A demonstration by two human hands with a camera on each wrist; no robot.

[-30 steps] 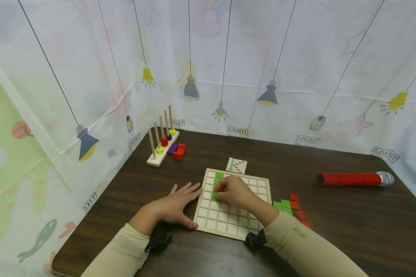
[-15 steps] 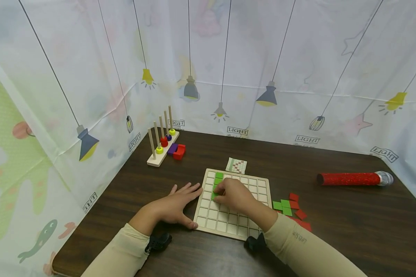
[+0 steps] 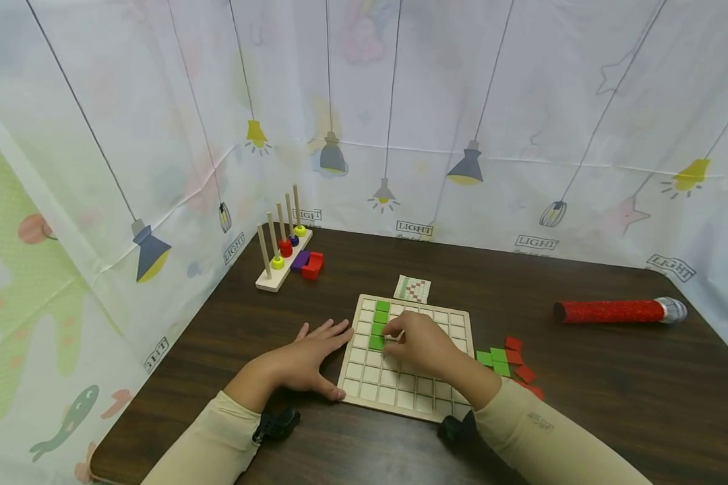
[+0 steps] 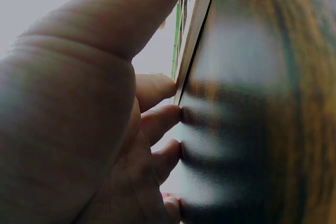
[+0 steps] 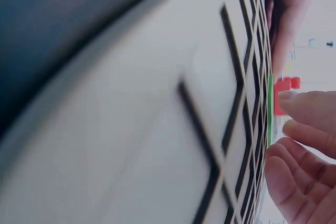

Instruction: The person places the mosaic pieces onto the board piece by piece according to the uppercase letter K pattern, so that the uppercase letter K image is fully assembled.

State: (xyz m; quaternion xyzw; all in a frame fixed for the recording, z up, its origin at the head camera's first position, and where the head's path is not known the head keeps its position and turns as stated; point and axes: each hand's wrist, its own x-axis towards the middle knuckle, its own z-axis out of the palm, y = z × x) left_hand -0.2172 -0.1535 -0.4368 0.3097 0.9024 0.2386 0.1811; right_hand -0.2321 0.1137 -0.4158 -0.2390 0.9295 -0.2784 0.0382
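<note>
Green tiles (image 3: 377,329) are sitting on the wooden board (image 3: 387,396) as I'm poising my right hand (image 3: 423,343) beside them, fingertips apart, spread left hand (image 3: 308,362) touching the left edge.

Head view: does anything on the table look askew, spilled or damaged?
Slightly askew only: the loose red tiles right of the grid board lie at uneven angles, while the green tiles on it line up neatly. I see nothing spilled or damaged, though the right hand hides some cells.

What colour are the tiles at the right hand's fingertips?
Green; the tiles show best in the head view.
</note>
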